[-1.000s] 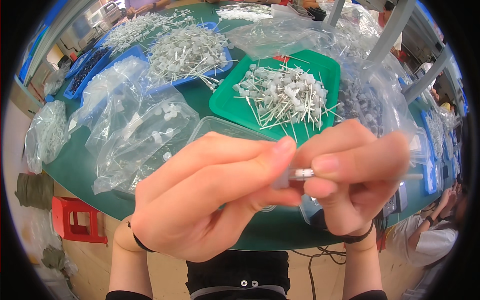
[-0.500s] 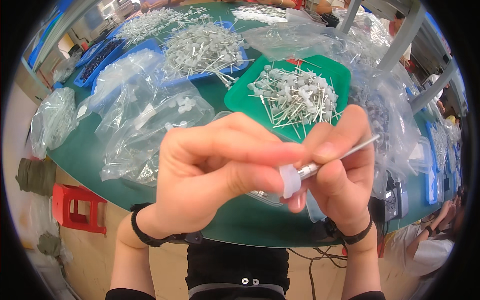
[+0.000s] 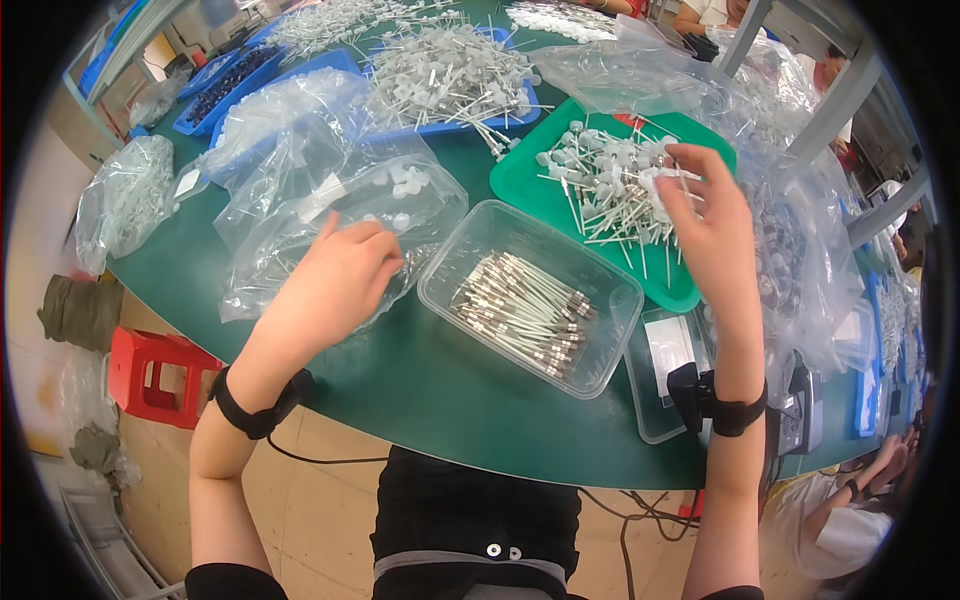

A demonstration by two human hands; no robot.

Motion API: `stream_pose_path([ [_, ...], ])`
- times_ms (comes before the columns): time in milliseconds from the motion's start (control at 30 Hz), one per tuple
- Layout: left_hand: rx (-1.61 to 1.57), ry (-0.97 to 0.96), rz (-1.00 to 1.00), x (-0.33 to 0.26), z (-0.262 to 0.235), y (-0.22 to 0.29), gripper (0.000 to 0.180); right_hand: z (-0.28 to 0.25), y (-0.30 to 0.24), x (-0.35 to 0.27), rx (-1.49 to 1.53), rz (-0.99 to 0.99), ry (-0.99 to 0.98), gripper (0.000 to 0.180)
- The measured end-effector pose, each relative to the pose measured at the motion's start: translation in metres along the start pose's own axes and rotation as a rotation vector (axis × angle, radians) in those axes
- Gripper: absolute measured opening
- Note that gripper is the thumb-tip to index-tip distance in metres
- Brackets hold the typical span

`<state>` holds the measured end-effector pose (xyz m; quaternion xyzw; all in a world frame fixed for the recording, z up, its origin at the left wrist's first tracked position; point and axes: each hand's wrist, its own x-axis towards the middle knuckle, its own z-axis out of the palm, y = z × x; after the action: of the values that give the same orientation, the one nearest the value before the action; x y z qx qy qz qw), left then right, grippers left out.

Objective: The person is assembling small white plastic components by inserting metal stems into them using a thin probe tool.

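Right now the work splits between two spots. A small white capped piece with a thin stem (image 3: 668,183) sits pinched between the fingers (image 3: 690,165) of the right hand (image 3: 715,240), held just over the green tray (image 3: 520,180) at upper centre of the frame, where a loose heap of finished capped stems (image 3: 610,185) already lies. The left hand (image 3: 335,285), at centre left, rests on a clear plastic bag of small white caps (image 3: 385,205), its fingers curled down onto the film; whether they have closed on a cap I cannot tell.

To do this step well, I judge the right hand should let the piece go low over the heap rather than from height, since the thin stems tangle and could flick out over the tray's rim. The left should feel for a single cap through the bag's opening and lift it clear without dragging the slack film along.

Between the hands stands a clear plastic tub (image 3: 600,360) of metal-tipped white rods (image 3: 520,310), within easy reach of either hand. Further up, blue trays (image 3: 450,128) hold more stemmed parts, and crumpled clear bags (image 3: 790,250) crowd the right side of the green surface (image 3: 420,400).
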<state>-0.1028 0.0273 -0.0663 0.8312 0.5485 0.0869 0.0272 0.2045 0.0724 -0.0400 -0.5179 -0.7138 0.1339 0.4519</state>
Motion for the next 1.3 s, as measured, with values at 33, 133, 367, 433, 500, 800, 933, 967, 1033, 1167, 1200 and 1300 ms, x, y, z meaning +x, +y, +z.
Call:
stream_pose_path([
  [33, 0.185, 0.07, 0.044, -0.005, 0.005, -0.003, 0.019, 0.0, 0.0, -0.003, -0.145, -0.035, -0.05, 0.033],
  [133, 0.454, 0.143, -0.057, -0.001, 0.004, -0.007, 0.024, 0.004, 0.003, -0.01, -0.373, -0.111, -0.071, 0.038],
  [367, 0.627, 0.353, -0.058, 0.039, 0.012, -0.032, 0.031, 0.014, -0.033, -0.019, -0.281, -0.254, -0.108, 0.03],
  [433, 0.535, 0.311, -0.051, 0.05, 0.018, -0.034, 0.029, 0.014, -0.038, -0.024, -0.215, -0.244, -0.213, 0.022],
  [500, 0.411, 0.311, -0.02, 0.053, 0.029, -0.033, 0.025, 0.013, -0.041, -0.024, -0.179, -0.164, -0.371, 0.016],
  [800, 0.119, 0.523, -0.01, 0.048, 0.012, -0.01, 0.013, 0.035, -0.029, -0.043, -0.31, -0.29, -0.749, 0.014],
  [933, -0.851, 0.364, 0.017, 0.048, -0.03, 0.031, 0.013, 0.039, -0.023, -0.05, -0.39, -0.243, -0.827, 0.011],
  [967, -1.021, 0.322, 0.053, 0.047, -0.037, 0.04, 0.014, 0.04, -0.021, -0.051, -0.444, -0.226, -0.843, 0.011],
  [1033, -1.357, 0.224, 0.131, 0.044, -0.047, 0.059, 0.016, 0.039, -0.021, -0.051, -0.496, -0.212, -0.852, 0.01],
  [1167, -1.707, 0.072, 0.23, 0.042, -0.058, 0.083, 0.023, 0.036, -0.024, -0.051, -0.483, -0.213, -0.802, 0.006],
  [1200, -1.754, 0.051, 0.26, 0.043, -0.059, 0.087, 0.024, 0.037, -0.024, -0.052, -0.475, -0.213, -0.783, 0.006],
  [1300, -1.812, 0.019, 0.33, 0.043, -0.064, 0.096, 0.026, 0.041, -0.023, -0.057, -0.531, -0.27, -0.713, 0.009],
])
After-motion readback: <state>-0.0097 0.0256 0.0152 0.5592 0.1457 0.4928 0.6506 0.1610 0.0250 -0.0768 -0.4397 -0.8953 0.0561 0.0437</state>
